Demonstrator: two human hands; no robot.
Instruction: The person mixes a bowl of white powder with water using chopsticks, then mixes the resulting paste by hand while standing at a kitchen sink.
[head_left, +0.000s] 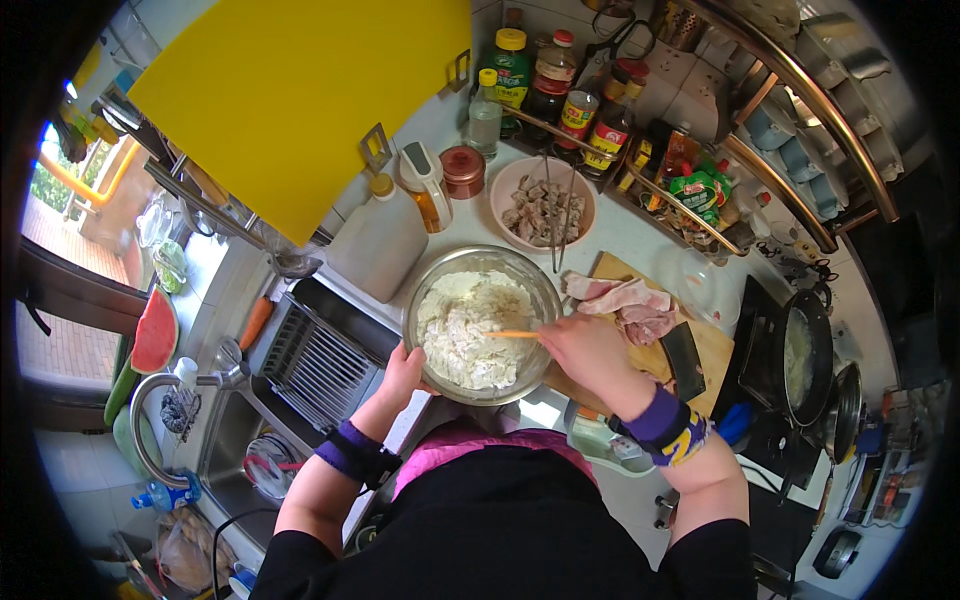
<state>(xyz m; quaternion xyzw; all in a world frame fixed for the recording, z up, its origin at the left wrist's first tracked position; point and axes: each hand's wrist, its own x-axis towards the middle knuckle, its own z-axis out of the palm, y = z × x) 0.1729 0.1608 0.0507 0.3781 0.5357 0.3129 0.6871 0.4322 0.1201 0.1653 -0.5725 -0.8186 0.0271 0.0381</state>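
Note:
My left hand (406, 373) grips the near-left rim of a stainless steel bowl (550, 291). Inside lies a mass of pale, lumpy flour mixture (480, 330). My right hand (589, 352) is closed around wooden chopsticks (510, 334), whose tips reach into the mixture. Just beyond my right hand, slices of raw meat (634, 300) lie on a wooden cutting board (716, 349), with a dark cleaver blade (682, 360) beside them. Behind the steel bowl stands a pink bowl (501, 204) of cut meat pieces (536, 210), with metal tongs (553, 232) leaning in it.
A sink (225, 480) with a drain rack (319, 360) is at the left. A large plastic jug (379, 240) stands behind the steel bowl. The stove at right carries a black pan (806, 360). Sauce bottles (574, 120) line the back. A yellow cabinet door (300, 97) hangs open overhead.

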